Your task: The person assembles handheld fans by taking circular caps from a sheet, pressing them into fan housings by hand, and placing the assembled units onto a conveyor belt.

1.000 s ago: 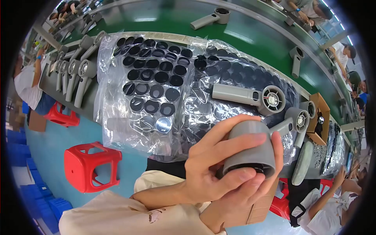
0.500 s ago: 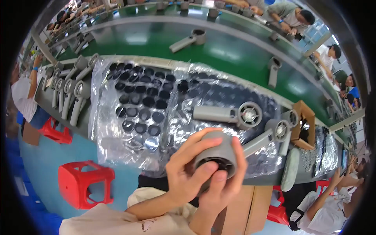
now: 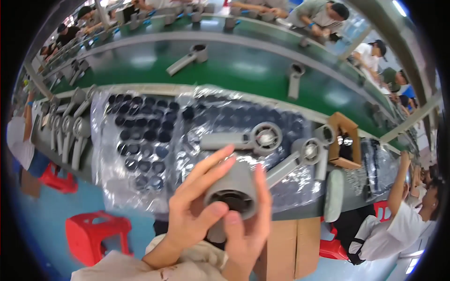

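Note:
Both my hands hold a grey hair dryer body (image 3: 236,180), its round open end tilted toward me and dark inside. My left hand (image 3: 192,206) wraps the left side, fingers over the top and thumb on the rim. My right hand (image 3: 251,229) grips the right side, its thumb at the lower rim; the handle is mostly hidden below. Just beyond lies another grey hair dryer (image 3: 227,141) with a vaned round end. To the right, a similar dryer (image 3: 286,166) lies at a slant. Under them, clear plastic bags (image 3: 154,189) cover rows of black round parts (image 3: 143,124).
An open cardboard box (image 3: 344,140) with dark parts stands to the right, near a pale green oblong object (image 3: 333,194). Several dryers (image 3: 68,133) lie at left. A green conveyor (image 3: 243,63) runs behind. Red stools (image 3: 96,234) and co-workers (image 3: 391,220) are around.
The whole view has shifted, so the table scene sits farther left. My hands still hold the dryer, its open end now facing me more, with the thumbs nearer its rim.

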Demonstrator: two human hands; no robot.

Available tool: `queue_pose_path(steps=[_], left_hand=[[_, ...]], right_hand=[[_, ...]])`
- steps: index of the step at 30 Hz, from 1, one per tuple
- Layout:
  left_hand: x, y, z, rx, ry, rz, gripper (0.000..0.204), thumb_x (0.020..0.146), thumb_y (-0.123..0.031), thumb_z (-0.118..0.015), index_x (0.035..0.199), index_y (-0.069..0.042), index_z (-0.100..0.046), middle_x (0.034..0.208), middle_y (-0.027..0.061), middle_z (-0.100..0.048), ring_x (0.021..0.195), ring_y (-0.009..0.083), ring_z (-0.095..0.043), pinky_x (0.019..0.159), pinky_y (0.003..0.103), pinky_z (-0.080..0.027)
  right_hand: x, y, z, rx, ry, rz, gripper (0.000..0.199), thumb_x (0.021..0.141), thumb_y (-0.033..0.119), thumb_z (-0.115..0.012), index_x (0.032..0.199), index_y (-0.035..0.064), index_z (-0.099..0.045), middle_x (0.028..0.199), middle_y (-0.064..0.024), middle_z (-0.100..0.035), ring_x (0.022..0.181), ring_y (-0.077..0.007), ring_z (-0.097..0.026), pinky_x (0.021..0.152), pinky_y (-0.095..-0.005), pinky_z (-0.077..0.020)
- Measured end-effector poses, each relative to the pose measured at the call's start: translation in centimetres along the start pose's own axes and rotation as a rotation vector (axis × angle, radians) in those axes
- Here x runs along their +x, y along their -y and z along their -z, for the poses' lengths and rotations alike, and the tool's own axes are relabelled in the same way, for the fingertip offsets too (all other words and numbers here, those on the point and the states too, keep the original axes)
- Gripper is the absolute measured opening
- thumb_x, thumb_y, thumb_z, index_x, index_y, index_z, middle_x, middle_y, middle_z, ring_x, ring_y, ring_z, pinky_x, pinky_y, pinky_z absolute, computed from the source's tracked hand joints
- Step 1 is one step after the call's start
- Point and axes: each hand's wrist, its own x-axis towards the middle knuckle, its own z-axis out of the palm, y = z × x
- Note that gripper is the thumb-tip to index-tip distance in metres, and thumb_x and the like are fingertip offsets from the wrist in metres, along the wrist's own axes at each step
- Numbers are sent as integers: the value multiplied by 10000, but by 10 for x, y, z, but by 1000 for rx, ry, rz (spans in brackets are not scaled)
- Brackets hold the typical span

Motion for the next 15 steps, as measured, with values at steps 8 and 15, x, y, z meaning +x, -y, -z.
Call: queue_pose_path(steps=[8,15], left_hand=[[7,12,-18,300,-98,-631,428,940,-299,-526,1332,-130,-505,1267,292,-460,1156,484,-492,860,638,-497],[1,8,14,169,82,-467,411,895,-172,-557,1218,80,-531,1195,353,-511,1095,495,-548,888,607,-482]], right_hand=[[-10,17,-5,110,-181,92,690,823,237,-644,1353,-96,-351,1264,-319,-468,1130,-355,-535,954,-428,-446],[-13,-1,-23,232,-310,-79,758,749,278,-727,1344,-45,-388,1236,-236,-490,1066,-281,-542,866,-358,-475]])
